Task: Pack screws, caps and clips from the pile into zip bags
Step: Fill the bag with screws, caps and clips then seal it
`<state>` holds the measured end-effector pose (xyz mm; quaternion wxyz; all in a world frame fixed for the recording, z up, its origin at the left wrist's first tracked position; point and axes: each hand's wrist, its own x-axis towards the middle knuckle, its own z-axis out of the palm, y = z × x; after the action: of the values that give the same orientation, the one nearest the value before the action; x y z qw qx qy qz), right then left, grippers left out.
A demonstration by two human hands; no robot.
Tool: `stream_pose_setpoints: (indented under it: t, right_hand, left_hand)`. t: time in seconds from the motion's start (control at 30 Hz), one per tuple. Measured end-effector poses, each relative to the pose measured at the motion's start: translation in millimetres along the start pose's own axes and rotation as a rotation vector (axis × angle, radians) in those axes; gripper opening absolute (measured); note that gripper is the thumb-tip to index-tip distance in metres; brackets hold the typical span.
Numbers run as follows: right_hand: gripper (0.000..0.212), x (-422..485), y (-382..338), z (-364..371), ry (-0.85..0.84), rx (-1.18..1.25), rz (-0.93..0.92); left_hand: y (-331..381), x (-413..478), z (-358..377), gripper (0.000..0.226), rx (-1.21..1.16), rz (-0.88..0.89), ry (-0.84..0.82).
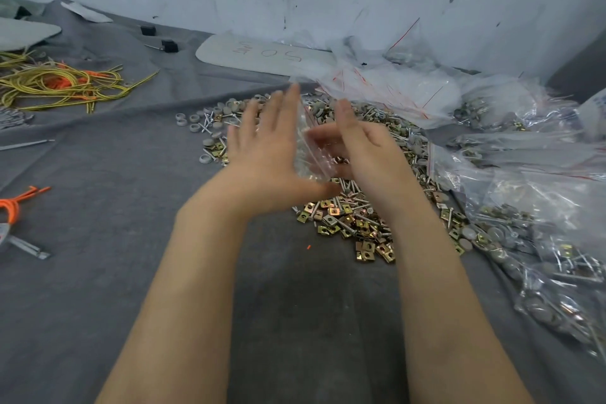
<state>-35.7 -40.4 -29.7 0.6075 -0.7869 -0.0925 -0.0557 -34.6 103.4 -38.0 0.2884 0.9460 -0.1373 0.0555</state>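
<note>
A small clear zip bag [311, 144] stands upright between my two palms, above the pile. My left hand [265, 151] presses its left side with straight fingers pointing away from me. My right hand [367, 147] presses the other side, thumb up, its fingers showing through the plastic. Below and beyond the hands lies the pile [347, 223] of brass square clips and screws on the grey cloth. Grey round caps [196, 120] are scattered at its far left edge. What is in the bag is too blurred to tell.
Several filled zip bags [541, 239] lie heaped along the right. Empty red-striped bags [393, 85] are stacked at the back right against the wall. Yellow and orange cords [59, 82] lie at far left, a grey board [262, 56] behind the pile, and pliers with orange cord [13, 207] at the left edge.
</note>
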Motion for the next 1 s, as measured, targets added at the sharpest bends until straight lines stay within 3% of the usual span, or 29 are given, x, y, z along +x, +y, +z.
stream_pose_setpoints:
  t: [0.17,0.27,0.33,0.43,0.5,0.6,0.67,0.77,0.83,0.93,1.0]
  right_hand:
    - [0.053,-2,1,-10,-0.055,0.14,-0.062]
    - [0.035,0,7,-15,0.027,0.177,-0.076]
    - [0.012,1,14,-17,0.098,-0.109,-0.055]
    - [0.006,0,23,-10,-0.166,-0.621,0.068]
    - [0.006,0,27,-1,-0.314,-0.768,0.129]
    - [0.014,0,29,8,-0.341,-0.86,0.145]
    - [0.017,0,28,11,-0.323,-0.894,0.16]
    - [0.012,0,28,15,-0.328,-0.951,0.16]
    - [0.011,0,29,14,-0.334,-0.957,0.157]
    - [0.009,0,29,7,-0.373,-0.935,0.177]
    - [0.02,0,29,4,-0.404,-0.952,0.176]
  left_hand:
    - [11,8,17,0.114,-0.194,0.129,0.183]
    - [9,5,18,0.099,-0.419,0.088,0.248]
    - [10,2,9,0.079,-0.565,0.035,0.334]
    - [9,0,-10,0.055,-0.74,-0.069,0.531]
    - [8,-2,-23,0.042,-0.783,-0.142,0.664]
    - [8,-6,-39,0.047,-0.596,-0.158,0.751]
    - [10,-8,-43,0.051,-0.389,-0.142,0.663]
    - [11,-5,-30,0.048,-0.153,-0.175,0.297]
    - [10,-2,-12,0.059,-0.025,-0.174,0.07]
    - [5,-1,15,0.079,0.013,-0.131,-0.056]
    - [-1,1,28,0.087,-0.017,-0.1,-0.079]
